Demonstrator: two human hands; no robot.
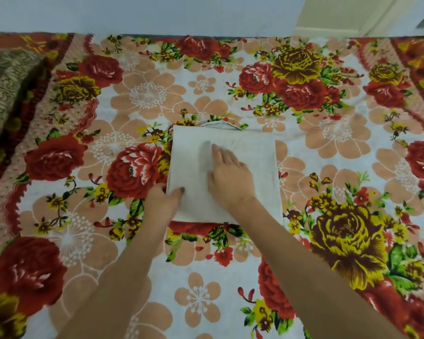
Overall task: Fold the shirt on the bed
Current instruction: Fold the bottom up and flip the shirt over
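Observation:
A white shirt (255,152) lies in the middle of the bed as a neat folded rectangle, with its collar edge peeking out at the far side. My right hand (228,174) rests flat on top of it, fingers together and pointing away from me. My left hand (165,199) is at the shirt's near left edge, thumb on top of the fabric and the other fingers hidden beside or under that edge.
The bed is covered by a floral sheet (328,143) in red, yellow and peach. A brown patterned pillow (5,94) lies at the far left. A pale wall (157,13) runs behind the bed, with a door frame (340,15) at the upper right.

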